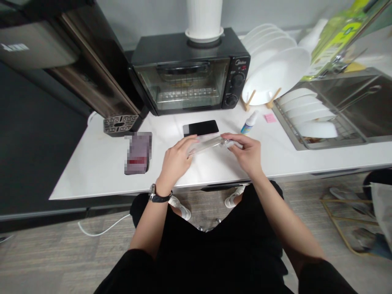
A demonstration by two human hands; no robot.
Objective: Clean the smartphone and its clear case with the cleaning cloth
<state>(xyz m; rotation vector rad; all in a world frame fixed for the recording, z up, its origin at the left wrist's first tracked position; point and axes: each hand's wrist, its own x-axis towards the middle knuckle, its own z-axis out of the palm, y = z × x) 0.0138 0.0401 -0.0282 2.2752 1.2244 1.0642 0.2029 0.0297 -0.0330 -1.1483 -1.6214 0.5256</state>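
Observation:
Above the white countertop, a clear phone case (208, 144) is held tilted between both hands. My left hand (179, 157) grips its left end, fingers on top and the thumb hidden. At the other end, my right hand (247, 154) pinches the case's corner together with a small white piece (234, 143), perhaps a wipe; its exact kind is unclear. Just beyond the case lies a black smartphone (201, 128), screen up. A small white spray bottle (250, 122) with a blue label stands past my right hand.
A black toaster oven (190, 77) stands at the back, a white pot (204, 18) on top. White plates (275, 73) lean in a rack beside the sink (290, 122). A pink sticky note (270, 118), a blurred-out item (139, 153) and a drink dispenser (119, 122) are also on the counter (101, 183).

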